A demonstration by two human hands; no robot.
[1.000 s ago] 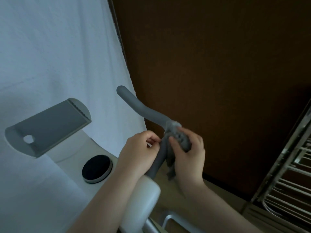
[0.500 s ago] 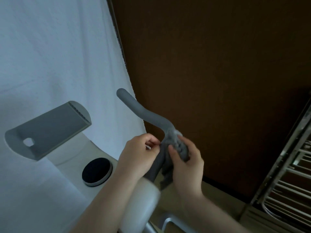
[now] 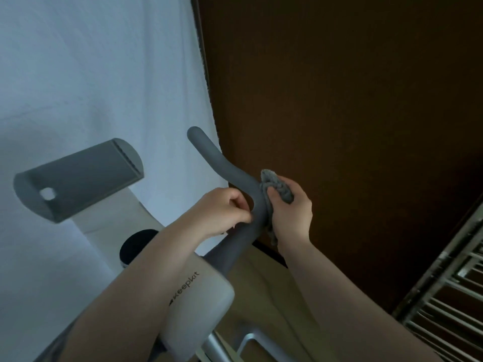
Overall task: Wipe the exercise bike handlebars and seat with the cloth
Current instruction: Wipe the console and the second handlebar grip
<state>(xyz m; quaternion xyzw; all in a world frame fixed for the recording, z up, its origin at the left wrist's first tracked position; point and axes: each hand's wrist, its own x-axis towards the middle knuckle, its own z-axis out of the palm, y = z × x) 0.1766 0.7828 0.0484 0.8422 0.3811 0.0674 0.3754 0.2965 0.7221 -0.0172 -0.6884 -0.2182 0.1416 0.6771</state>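
Head view, right hand (image 3: 290, 215) gripping cloth (image 3: 277, 188)

Dim light. White curtain (image 3: 86, 82) at left, dark brown wall (image 3: 339, 100) behind, metal rack (image 3: 449, 304) at lower right, tan floor (image 3: 264, 291) below.

Place: most likely a room in a home, set up for exercise.
Main sign: a white exercise bike (image 3: 198, 291) marked "Keepkit", with a grey handlebar (image 3: 222, 163) and a grey device holder (image 3: 78, 178), of a compact household kind.
Backdrop: a white cloth sheet (image 3: 91, 74) hangs behind the bike, beside a dark brown wall (image 3: 339, 100).
Floor: pale wood-look flooring (image 3: 266, 296).
Corner: a metal wire rack (image 3: 449, 296) at the right edge; the light is dim, so what it holds I cannot tell.
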